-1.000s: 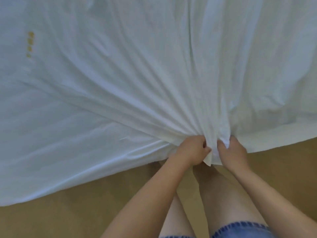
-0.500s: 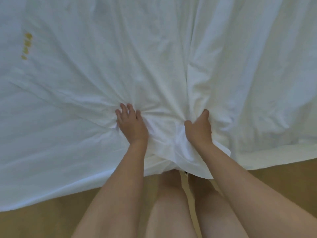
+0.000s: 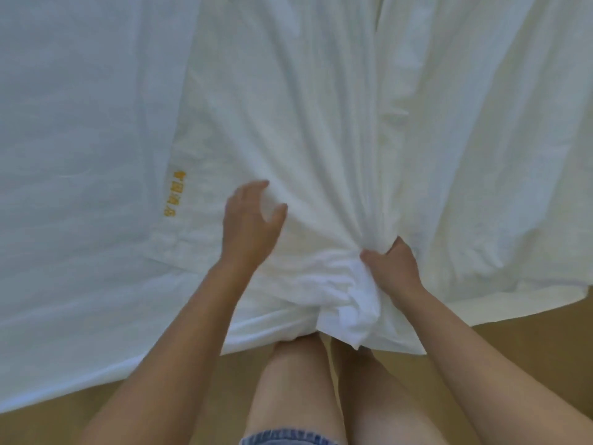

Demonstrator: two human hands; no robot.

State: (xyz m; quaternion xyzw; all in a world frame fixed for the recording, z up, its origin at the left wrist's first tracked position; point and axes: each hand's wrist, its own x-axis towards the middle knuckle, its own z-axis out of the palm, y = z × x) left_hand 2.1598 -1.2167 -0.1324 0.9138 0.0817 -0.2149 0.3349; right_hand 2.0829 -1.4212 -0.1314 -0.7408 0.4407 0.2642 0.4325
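We see a big white sheet [image 3: 321, 107] spread out flat on the brown floor [image 3: 529, 354]. The sheet fills the view from 9 o'clock, up over 12 o'clock and round to 3 o'clock. The floor shows along the bottom, from 7 o'clock to 4 o'clock.

The right grip [image 3: 393, 268] holds the sheet tight near its close edge. Its fingers and thumb curl round a fat bunch of cloth [image 3: 346, 297]. Long folds run from that bunch up toward 12 o'clock. The bunch hangs down toward 6 o'clock, over the person's bare legs [image 3: 295, 380].

The left grip [image 3: 250, 226] is on the sheet at about 10 o'clock from the right grip, near it but apart. It is wide, with the thumb and fingers spread and bent like a claw. A small hump of cloth sits between them. The left grip looks blurry, so we cannot tell if it pinches the cloth or only touches it.

A small yellow mark [image 3: 176, 194] is printed on the sheet, at 9 o'clock from the left grip. At 6 o'clock we see a bit of blue shorts [image 3: 288, 438].
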